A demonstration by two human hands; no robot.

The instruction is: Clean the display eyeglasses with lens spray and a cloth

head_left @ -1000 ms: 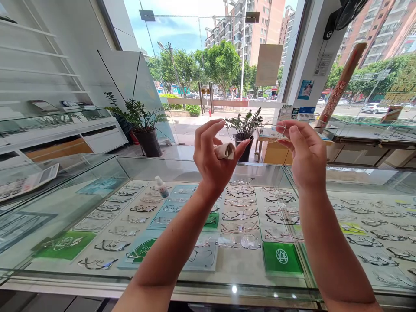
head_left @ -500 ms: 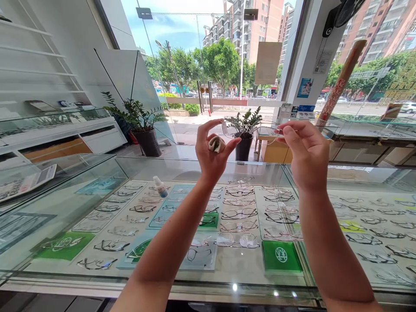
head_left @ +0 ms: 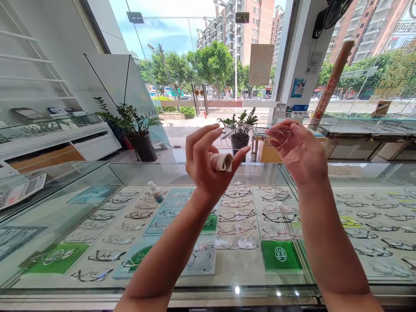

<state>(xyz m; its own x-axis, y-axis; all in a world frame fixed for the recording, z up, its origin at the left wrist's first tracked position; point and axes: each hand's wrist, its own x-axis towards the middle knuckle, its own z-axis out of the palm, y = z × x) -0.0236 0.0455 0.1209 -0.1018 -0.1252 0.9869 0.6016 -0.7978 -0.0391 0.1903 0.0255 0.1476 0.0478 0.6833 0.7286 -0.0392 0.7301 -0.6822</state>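
Observation:
Thin-rimmed eyeglasses (head_left: 255, 130) are held up above the glass counter, their round lenses clear against the window. My right hand (head_left: 303, 154) grips them by the right-hand lens, with the fingertips at its rim. A rolled pale cloth (head_left: 222, 162) sits in my left hand (head_left: 206, 167), tucked between palm and fingers. The left thumb and forefinger are apart, on either side of the left-hand lens; whether they touch the frame I cannot tell. Below, a small white spray bottle (head_left: 156, 192) stands on the counter glass.
The glass display counter (head_left: 162, 171) holds rows of eyeglass frames and green squares (head_left: 281, 255). Potted plants (head_left: 141, 145) stand beyond it, before the glass door. A laptop-like device (head_left: 30, 190) lies at the left. Another counter (head_left: 357, 145) is at the right.
The eyeglasses have turned so both lenses face me more. My left hand has shifted a little left and down, and the cloth roll shows more side-on. The view has moved slightly right.

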